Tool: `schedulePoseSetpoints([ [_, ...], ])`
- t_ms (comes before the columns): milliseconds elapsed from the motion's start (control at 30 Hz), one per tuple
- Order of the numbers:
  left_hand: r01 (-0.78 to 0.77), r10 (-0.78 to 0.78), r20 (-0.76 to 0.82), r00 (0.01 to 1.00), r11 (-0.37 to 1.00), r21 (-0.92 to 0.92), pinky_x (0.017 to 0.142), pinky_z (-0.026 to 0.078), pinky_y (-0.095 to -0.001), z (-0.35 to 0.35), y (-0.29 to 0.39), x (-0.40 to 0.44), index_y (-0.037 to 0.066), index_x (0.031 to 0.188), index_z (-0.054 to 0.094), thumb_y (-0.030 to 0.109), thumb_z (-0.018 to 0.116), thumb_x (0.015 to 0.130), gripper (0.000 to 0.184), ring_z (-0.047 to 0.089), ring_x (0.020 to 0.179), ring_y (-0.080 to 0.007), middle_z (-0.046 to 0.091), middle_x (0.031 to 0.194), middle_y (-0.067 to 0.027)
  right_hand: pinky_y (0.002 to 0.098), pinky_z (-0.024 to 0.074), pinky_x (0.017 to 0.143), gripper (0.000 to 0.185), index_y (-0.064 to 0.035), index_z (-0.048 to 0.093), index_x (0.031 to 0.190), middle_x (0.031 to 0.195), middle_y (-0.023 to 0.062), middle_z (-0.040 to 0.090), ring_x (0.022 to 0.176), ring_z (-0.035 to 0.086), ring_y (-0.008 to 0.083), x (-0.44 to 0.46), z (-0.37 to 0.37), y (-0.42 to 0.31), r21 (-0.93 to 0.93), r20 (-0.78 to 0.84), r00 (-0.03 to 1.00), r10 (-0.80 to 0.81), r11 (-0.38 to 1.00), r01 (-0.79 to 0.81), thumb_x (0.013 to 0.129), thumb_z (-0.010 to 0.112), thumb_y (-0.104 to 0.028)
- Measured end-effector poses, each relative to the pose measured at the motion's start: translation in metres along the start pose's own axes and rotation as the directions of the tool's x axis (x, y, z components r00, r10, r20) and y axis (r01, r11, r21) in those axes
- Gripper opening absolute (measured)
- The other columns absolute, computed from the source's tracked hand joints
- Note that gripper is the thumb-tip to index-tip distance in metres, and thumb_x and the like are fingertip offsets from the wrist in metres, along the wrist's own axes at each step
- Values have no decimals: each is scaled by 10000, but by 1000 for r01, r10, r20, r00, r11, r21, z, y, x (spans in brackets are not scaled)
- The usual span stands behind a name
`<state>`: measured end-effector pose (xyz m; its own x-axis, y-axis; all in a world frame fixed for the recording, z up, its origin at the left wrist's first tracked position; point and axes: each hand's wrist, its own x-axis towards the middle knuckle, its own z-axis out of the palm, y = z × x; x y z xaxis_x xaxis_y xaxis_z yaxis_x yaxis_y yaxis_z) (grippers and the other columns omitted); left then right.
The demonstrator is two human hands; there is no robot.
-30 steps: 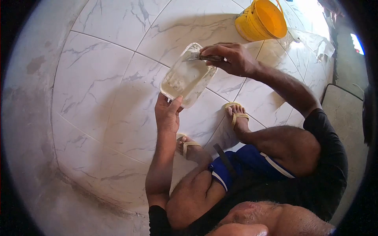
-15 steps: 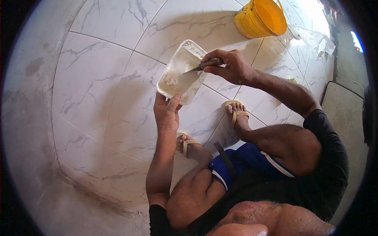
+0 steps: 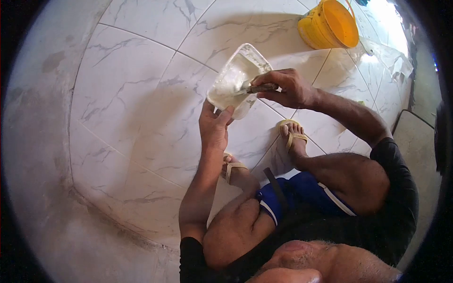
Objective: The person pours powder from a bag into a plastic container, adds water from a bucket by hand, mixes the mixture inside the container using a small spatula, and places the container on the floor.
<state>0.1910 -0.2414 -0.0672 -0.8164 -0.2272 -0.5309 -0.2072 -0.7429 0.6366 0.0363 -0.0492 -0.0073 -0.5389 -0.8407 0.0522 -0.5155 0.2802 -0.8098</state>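
My left hand (image 3: pixel 215 123) grips the near end of a white plastic tub (image 3: pixel 241 111), thumb over the rim and fingers underneath. The tub is tilted above the tiled floor, and a wet off-white paste (image 3: pixel 231 87) coats its inside. In my right hand (image 3: pixel 287 88) is a putty knife (image 3: pixel 262 88) with a worn, stained handle, held between thumb and fingers. Its blade reaches down into the tub; the tip is hard to make out against the paste.
A yellow bucket (image 3: pixel 325 28) stands on the marbled floor tiles (image 3: pixel 118 94) at the upper right. Crumpled clear plastic (image 3: pixel 394 63) lies beside it. A bare cement wall (image 3: pixel 37 141) borders the tiles on the left. My sandalled feet (image 3: pixel 293 137) are just below the tub.
The tub and both hands have shifted right in view, along with the bucket and floor. The knife's blade sits differently in the tub, with less of it showing.
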Motion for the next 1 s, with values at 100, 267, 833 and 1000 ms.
schedulePoseSetpoints([
  [100, -6, 6, 24, 1000, 1000, -9, 909, 588, -365, -2, 0, -1, 8, 1393, 452, -57, 678, 815, 624, 627, 1140, -238, 567, 1307, -129, 370, 597, 737, 265, -42, 621, 1104, 939, 123, 735, 856, 739, 266, 2, -6, 7, -70, 35, 998, 54, 996, -51, 896, 736, -160],
  [267, 6, -7, 15, 1000, 1000, 18, 919, 584, -378, 1, 8, -1, 2, 1410, 434, -50, 680, 812, 648, 617, 1158, -240, 562, 1316, -134, 364, 596, 749, 249, -38, 621, 1106, 946, 118, 736, 871, 738, 257, 5, -3, 3, -4, -35, 999, -9, 1000, 9, 906, 724, -146],
  [833, -30, 30, 36, 999, 999, -24, 889, 602, -363, -4, 1, -3, 5, 1371, 473, -45, 702, 804, 614, 638, 1134, -240, 567, 1315, -123, 359, 585, 789, 259, -36, 628, 1105, 962, 143, 743, 888, 741, 252, 9, -2, -2, 27, 10, 989, 148, 989, -148, 903, 729, -163],
  [1000, -14, 15, 40, 999, 1000, -5, 889, 606, -362, -5, 4, -4, 2, 1361, 477, -48, 701, 804, 603, 645, 1123, -235, 571, 1312, -112, 345, 584, 779, 249, -37, 626, 1101, 972, 147, 741, 895, 740, 237, 16, -8, 2, 82, -149, 977, 150, 987, -138, 915, 716, -176],
])
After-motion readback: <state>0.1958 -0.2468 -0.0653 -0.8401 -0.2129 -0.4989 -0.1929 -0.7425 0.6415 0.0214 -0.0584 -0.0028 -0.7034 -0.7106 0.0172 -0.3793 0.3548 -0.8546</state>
